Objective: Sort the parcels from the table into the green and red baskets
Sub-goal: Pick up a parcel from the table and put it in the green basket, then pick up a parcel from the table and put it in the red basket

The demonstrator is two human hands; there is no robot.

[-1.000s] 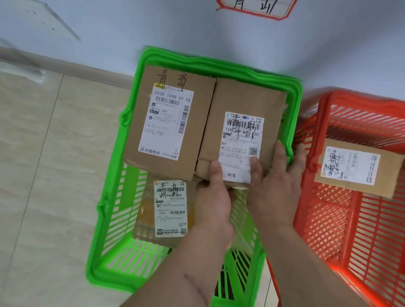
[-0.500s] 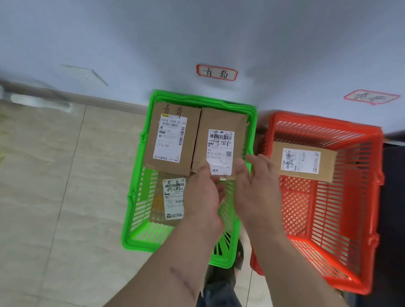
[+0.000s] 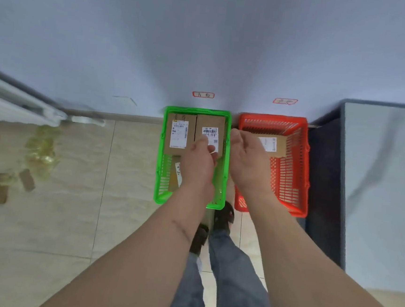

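- The left hand (image 3: 199,160) hangs over the green basket (image 3: 226,155), fingers loosely bent and holding nothing; its fingertips lie in front of the lower edge of the right-hand parcel (image 3: 209,135) in that basket, and I cannot tell whether they touch it.
- The right hand (image 3: 246,161) is in the gap between the two baskets, fingers relaxed and a little spread, holding nothing; its fingertips overlap the near-left end of the parcel in the red basket (image 3: 274,145), but contact cannot be judged.
- Green basket: three parcels. Two brown boxes lie side by side against the far wall, the left-hand box (image 3: 180,134) touching its neighbour, and a smaller labelled packet (image 3: 176,173) sits nearer me, partly hidden by the left wrist.
- The red basket (image 3: 304,167) holds one parcel, towards its far end; the nearer mesh floor is bare.
- The baskets stand just beside each other on the tiled floor (image 3: 129,196), both pushed up to the wall (image 3: 206,43), each under a small red-bordered sign.
- To the right of the red basket is a dark table edge (image 3: 325,188), close beside it.
- The floor on the left is open; blurred cardboard scraps and clear wrapping (image 3: 41,151) lie well apart from the baskets.
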